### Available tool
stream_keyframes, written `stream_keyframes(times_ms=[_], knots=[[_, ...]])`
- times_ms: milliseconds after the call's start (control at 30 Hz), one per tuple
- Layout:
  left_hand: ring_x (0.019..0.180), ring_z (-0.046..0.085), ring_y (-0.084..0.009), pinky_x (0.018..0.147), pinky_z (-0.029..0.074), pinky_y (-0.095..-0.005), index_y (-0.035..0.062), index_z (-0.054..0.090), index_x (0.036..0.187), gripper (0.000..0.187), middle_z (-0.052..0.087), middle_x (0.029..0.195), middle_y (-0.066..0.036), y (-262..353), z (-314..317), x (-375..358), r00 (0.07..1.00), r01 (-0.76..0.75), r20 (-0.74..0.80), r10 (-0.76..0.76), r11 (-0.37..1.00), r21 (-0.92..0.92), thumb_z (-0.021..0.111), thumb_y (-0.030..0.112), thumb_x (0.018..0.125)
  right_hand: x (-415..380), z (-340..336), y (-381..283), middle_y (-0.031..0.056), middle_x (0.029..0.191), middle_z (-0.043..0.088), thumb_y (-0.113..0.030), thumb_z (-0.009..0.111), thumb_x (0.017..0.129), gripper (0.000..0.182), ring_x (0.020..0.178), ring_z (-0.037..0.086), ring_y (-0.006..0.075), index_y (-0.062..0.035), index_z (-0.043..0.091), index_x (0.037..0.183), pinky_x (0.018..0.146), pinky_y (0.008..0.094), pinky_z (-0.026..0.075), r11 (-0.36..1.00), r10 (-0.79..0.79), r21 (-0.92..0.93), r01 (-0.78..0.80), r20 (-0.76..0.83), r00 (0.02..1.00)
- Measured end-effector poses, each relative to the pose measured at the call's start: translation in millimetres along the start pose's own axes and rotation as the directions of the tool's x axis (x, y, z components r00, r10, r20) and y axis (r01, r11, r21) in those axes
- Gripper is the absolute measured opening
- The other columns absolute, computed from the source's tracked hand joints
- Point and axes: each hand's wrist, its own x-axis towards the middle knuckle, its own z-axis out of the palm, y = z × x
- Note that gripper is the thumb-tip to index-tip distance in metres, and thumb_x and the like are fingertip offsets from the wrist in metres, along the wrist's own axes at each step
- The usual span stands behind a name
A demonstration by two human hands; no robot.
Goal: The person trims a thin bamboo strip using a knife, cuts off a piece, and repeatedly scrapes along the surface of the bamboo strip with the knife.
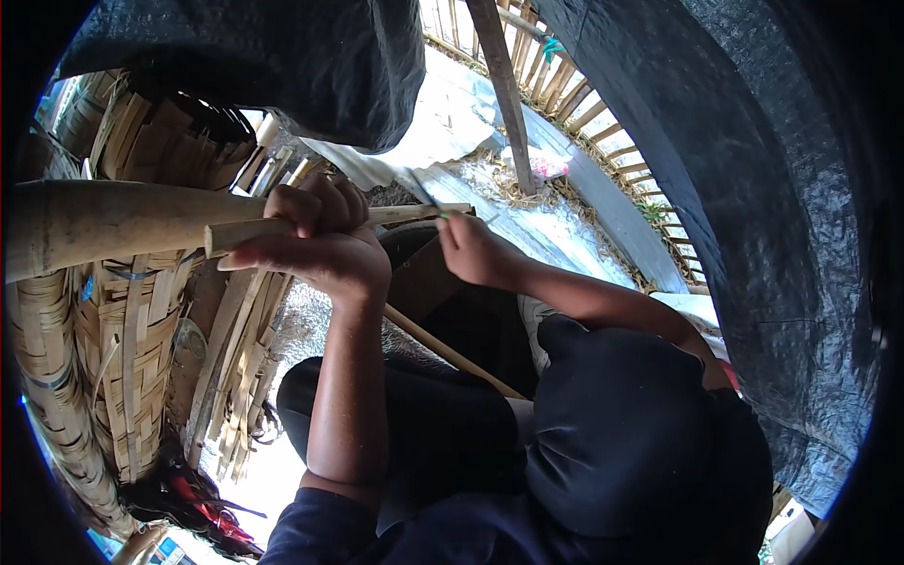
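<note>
A split bamboo strip [405,214] lies crosswise in front of me, its cut end pointing left. My left hand [325,235] is closed round the strip, with the thumb stretched along its lower side near that end. At the strip's right end, my right hand [463,247] is closed on a thin knife [423,188]; its dark blade points up and left across the strip, and a bit of green shows at the handle. Behind my left hand a thick bamboo pole [132,221] comes in from the left edge.
Woven bamboo baskets [132,377] and loose bamboo slats [231,367] stand at the left. A dark tarp [753,188] hangs at the right, another dark sheet [282,66] at the top. A wooden post [506,94] rises beyond my hands. A thin stick [447,349] slants below them.
</note>
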Motion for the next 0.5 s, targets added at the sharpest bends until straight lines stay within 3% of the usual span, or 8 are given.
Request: stream_keyframes(times_ms=[133,200,333,367,400,467,500], knots=[[0.045,0.013,-0.0069,0.042,0.011,-0.0265,0.0175,0.020,0.062,0.068,0.017,0.050,0.005,1,-4,2,0.993,-0.057,-0.098,0.065,0.995,0.076,0.022,0.084,0.078,-2,10,4,0.0240,0.053,0.051,-0.007,0.049,0.092,0.016,0.054,0.058,0.0417,0.0081,0.047,0.092,0.050,0.0489,0.042,0.994,-0.080,0.072,0.079,0.012,0.997],[0.045,0.014,-0.0069,0.042,0.011,-0.0261,0.0176,0.020,0.062,0.068,0.017,0.050,0.004,2,-7,5,0.987,-0.066,-0.140,0.083,0.990,0.121,0.022,0.084,0.078,-22,25,51,0.0250,0.054,0.052,-0.008,0.049,0.092,0.016,0.057,0.058,0.0435,0.0072,0.047,0.089,0.051,0.0497,0.042,0.991,0.122,-0.069,-0.118,0.051,0.991],[0.044,0.015,-0.0068,0.042,0.011,-0.0259,0.0178,0.021,0.061,0.068,0.018,0.051,0.004,1,-11,12,0.974,-0.048,-0.214,0.070,0.993,0.107,0.022,0.083,0.078,-20,24,49,0.0217,0.054,0.051,-0.007,0.049,0.093,0.014,0.051,0.054,0.0422,0.0042,0.047,0.086,0.047,0.0476,0.038,0.966,0.254,-0.083,-0.247,0.095,0.963],[0.044,0.015,-0.0068,0.042,0.011,-0.0260,0.0178,0.021,0.061,0.068,0.019,0.051,0.005,1,-10,13,0.972,-0.045,-0.225,0.069,0.993,0.108,0.022,0.083,0.078,-14,18,24,0.0219,0.053,0.051,-0.007,0.050,0.093,0.015,0.051,0.056,0.0417,0.0044,0.046,0.083,0.047,0.0467,0.039,0.998,0.052,-0.036,-0.051,0.040,0.998],[0.044,0.015,-0.0068,0.042,0.011,-0.0260,0.0178,0.021,0.061,0.068,0.019,0.051,0.005,1,-10,12,0.973,-0.040,-0.222,0.063,0.993,0.110,0.022,0.083,0.078,-8,13,8,0.0219,0.053,0.051,-0.007,0.050,0.093,0.015,0.051,0.056,0.0417,0.0044,0.046,0.083,0.047,0.0467,0.039,0.998,0.059,-0.034,-0.057,0.037,0.998],[0.045,0.015,-0.0069,0.042,0.012,-0.0262,0.0177,0.021,0.062,0.068,0.019,0.051,0.005,1,-9,10,0.983,-0.059,-0.171,0.070,0.996,0.065,0.022,0.083,0.079,0,3,-7,0.0211,0.052,0.050,-0.007,0.051,0.092,0.016,0.050,0.056,0.0397,0.0040,0.045,0.081,0.046,0.0450,0.040,0.995,-0.083,0.063,0.077,0.091,0.992],[0.045,0.015,-0.0069,0.042,0.012,-0.0262,0.0177,0.021,0.062,0.068,0.019,0.051,0.005,0,-10,9,0.983,-0.059,-0.170,0.069,0.996,0.064,0.022,0.083,0.079,-4,10,14,0.0195,0.051,0.050,-0.007,0.051,0.093,0.015,0.048,0.056,0.0383,0.0051,0.047,0.084,0.045,0.0437,0.039,0.998,-0.064,0.033,0.062,0.070,0.996]])
